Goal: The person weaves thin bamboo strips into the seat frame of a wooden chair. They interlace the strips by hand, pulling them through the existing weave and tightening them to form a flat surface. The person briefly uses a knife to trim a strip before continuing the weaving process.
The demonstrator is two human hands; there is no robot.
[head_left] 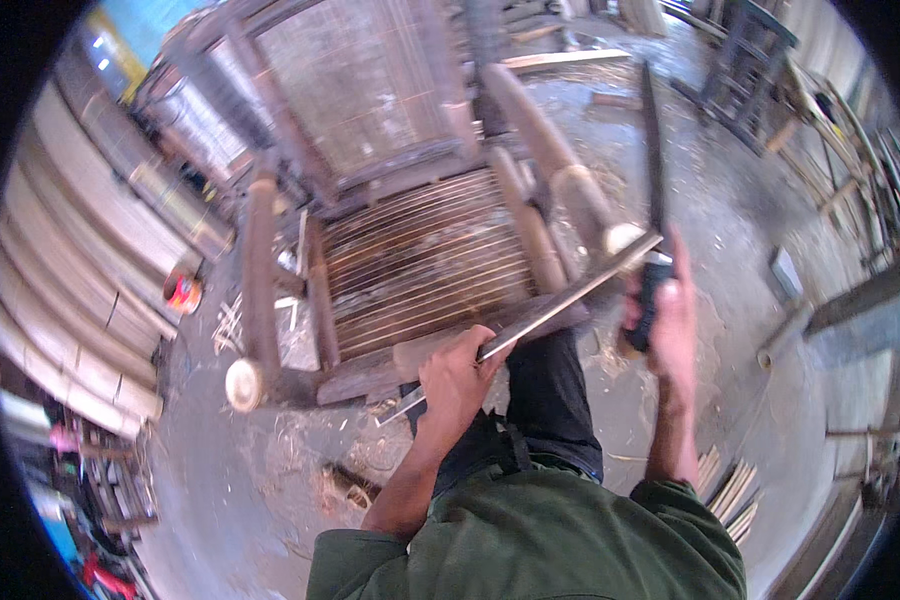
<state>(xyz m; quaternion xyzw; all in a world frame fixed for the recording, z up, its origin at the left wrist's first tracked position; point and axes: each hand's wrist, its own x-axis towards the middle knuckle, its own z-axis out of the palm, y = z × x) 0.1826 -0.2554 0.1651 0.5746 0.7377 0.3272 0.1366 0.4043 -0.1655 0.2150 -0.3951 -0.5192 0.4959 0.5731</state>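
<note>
My left hand [452, 378] is closed around a thin, flat bamboo strip [560, 305], which slants up to the right across the front of a bamboo armchair frame [355, 376]. The strip's far end passes close to the cut end of the chair's right arm. To the right, my right hand [676, 315] grips the black handle of a long, dark-bladed tool [654, 150], its blade pointing up and away. Whether it is a saw or a knife, I cannot tell. Thin slats [420, 265] run side to side across the seat opening.
Thick bamboo poles [90, 270] are stacked along the left, near an orange-red tin [182, 293]. Shavings and offcuts litter the floor. A bundle of strips [732, 495] lies at lower right, and a dark wooden frame [742, 75] stands at the far right.
</note>
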